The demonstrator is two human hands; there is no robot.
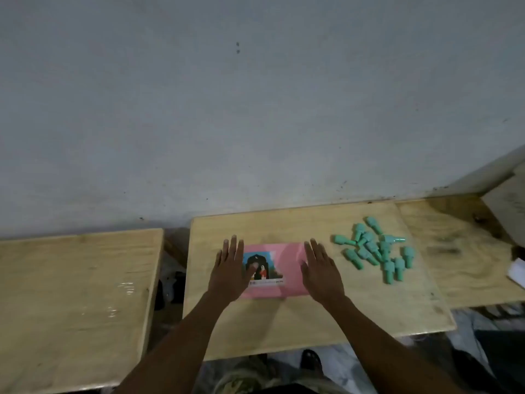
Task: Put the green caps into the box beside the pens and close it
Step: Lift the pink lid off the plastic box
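A flat pink box (279, 258) with a printed picture on its lid lies shut on the middle wooden table (312, 317). My left hand (230, 268) lies flat with straight fingers on the box's left edge. Over the box's right edge my right hand (319, 267) is spread flat, fingers straight. A heap of several green caps (375, 248) lies on the same table to the right of the box, apart from both hands. No pens show in the view.
A second wooden table (74, 305) stands to the left across a gap. A third wooden surface (466, 251) adjoins on the right, with a white object (518, 273) at its right edge. A grey wall (255, 109) rises directly behind the tables.
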